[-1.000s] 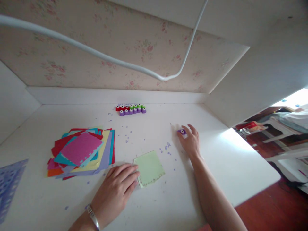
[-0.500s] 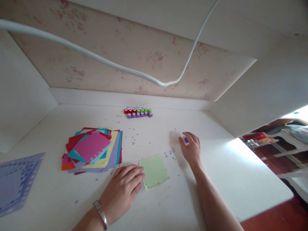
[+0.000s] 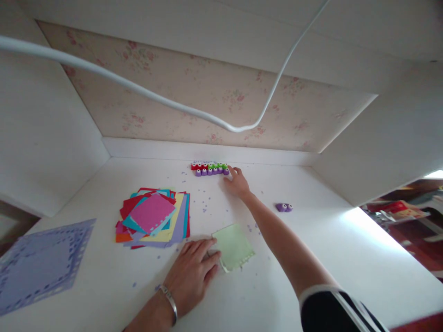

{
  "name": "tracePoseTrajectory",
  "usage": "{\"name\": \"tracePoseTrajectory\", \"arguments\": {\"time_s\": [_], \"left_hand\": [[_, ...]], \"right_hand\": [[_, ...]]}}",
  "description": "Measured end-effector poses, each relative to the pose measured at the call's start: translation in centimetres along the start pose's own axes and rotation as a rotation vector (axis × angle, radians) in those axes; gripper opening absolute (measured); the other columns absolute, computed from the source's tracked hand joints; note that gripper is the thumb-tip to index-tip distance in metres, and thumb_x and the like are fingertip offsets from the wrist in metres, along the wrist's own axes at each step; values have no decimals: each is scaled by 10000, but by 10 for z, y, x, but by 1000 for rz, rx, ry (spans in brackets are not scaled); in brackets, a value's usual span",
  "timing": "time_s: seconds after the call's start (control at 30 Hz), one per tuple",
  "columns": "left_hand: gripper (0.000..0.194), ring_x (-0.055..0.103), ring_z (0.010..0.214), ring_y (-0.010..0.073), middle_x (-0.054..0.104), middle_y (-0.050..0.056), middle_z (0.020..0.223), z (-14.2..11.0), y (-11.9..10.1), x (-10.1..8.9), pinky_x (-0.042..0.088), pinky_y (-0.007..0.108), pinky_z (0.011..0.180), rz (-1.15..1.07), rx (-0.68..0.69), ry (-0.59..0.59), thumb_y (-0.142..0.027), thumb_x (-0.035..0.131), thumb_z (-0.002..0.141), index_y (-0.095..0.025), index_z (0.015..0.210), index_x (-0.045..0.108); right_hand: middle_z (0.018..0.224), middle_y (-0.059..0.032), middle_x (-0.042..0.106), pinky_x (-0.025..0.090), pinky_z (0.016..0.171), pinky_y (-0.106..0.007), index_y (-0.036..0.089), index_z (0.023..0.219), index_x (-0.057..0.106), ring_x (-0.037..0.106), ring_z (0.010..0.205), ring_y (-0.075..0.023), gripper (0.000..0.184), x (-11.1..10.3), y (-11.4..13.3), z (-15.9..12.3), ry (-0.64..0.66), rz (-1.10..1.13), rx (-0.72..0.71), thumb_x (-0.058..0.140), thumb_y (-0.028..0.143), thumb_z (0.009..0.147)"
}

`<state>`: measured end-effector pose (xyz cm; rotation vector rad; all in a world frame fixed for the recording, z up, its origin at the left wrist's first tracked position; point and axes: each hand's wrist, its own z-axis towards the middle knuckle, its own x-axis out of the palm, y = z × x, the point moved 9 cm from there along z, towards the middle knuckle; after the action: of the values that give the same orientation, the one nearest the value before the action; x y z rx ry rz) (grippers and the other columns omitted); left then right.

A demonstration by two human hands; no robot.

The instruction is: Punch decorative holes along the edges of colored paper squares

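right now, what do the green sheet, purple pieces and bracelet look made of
Green sheet: most likely matte paper, thin and flat with a nicked edge. Purple pieces: probably smooth plastic, given their even colour and rounded shapes. Bracelet: seemingly polished metal, silvery and shiny.

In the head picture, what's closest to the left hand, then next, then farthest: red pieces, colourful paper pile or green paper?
From the left hand:
1. Green paper, at its fingertips, right side.
2. Colourful paper pile, left and beyond.
3. Red pieces, far back by the wall.
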<state>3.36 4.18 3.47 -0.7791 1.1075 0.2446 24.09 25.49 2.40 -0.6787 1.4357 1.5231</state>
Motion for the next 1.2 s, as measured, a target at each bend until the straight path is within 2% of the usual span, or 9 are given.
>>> {"name": "tracePoseTrajectory", "arguments": {"time_s": [0.13, 0.3, 0.4, 0.6, 0.73, 0.83, 0.93, 1.03, 1.2], "left_hand": [[255, 545, 1095, 231, 597, 46, 1177, -1, 1, 0, 440, 452, 937, -8, -7, 9, -249, 530, 904, -290, 1138, 623], [259, 541, 1105, 229, 611, 37, 1163, 0, -3, -2, 425, 450, 958, -17, 23, 5, -198, 515, 902, -268, 1128, 621], [263, 540, 1117, 233, 617, 36, 1181, 0, -5, -3, 420, 454, 965, -21, 43, -8, -178, 518, 894, -257, 1121, 623], [231, 547, 1112, 226, 627, 30, 1185, 1, -6, -2, 434, 445, 944, -11, 64, -34, -165, 510, 900, -239, 1086, 626], [230, 547, 1102, 226, 624, 35, 1182, 2, -6, 0, 441, 439, 932, 13, 64, -27, -160, 491, 908, -236, 1076, 628], [239, 541, 1100, 238, 618, 35, 1184, 4, -7, 2, 444, 445, 921, 19, 62, -15, -167, 510, 899, -252, 1090, 626], [206, 557, 1054, 230, 635, 34, 1111, 9, -3, 1, 446, 441, 916, -32, 4, -49, -191, 499, 912, -256, 1056, 631], [201, 572, 1010, 208, 632, 42, 1072, 13, 6, -9, 463, 404, 907, -169, -119, -141, -258, 477, 935, -249, 1100, 592], [315, 594, 744, 152, 626, 34, 976, 13, 21, -10, 527, 285, 673, -373, -321, -160, -385, 542, 902, -245, 1183, 513]], "right_hand": [[1328, -88, 508, 419, 925, -366, 269, 1269, 551, 530, 1130, -279, 418, 3, 7, 9, 11, -8, -36, 553, 306, 853], [1134, -88, 613, 436, 865, -323, 224, 1109, 634, 598, 949, -207, 274, -5, 3, -11, -21, 38, -49, 515, 196, 863], [1035, -53, 654, 453, 813, -294, 231, 1046, 652, 611, 833, -166, 230, -13, 0, -33, -18, 86, -63, 555, 198, 840], [1022, -43, 679, 494, 724, -263, 227, 1112, 617, 620, 743, -127, 271, -27, -3, -101, -7, 217, -86, 567, 297, 855], [1009, -52, 673, 511, 672, -265, 224, 1106, 621, 625, 769, -141, 271, -29, 2, -142, 29, 409, -116, 582, 282, 845], [1020, -54, 669, 519, 694, -288, 237, 1115, 615, 626, 804, -156, 282, -32, 9, -162, 32, 482, -123, 602, 267, 835], [1030, -49, 667, 519, 741, -310, 247, 1119, 604, 624, 838, -164, 301, -40, 22, -175, 27, 525, -177, 632, 255, 819], [998, -45, 669, 514, 778, -323, 250, 1109, 606, 622, 848, -169, 304, -44, 40, -187, 76, 534, -270, 648, 238, 808], [995, -31, 681, 508, 793, -293, 251, 1113, 608, 617, 867, -155, 325, -44, 60, -200, 136, 532, -380, 635, 173, 799]]}}
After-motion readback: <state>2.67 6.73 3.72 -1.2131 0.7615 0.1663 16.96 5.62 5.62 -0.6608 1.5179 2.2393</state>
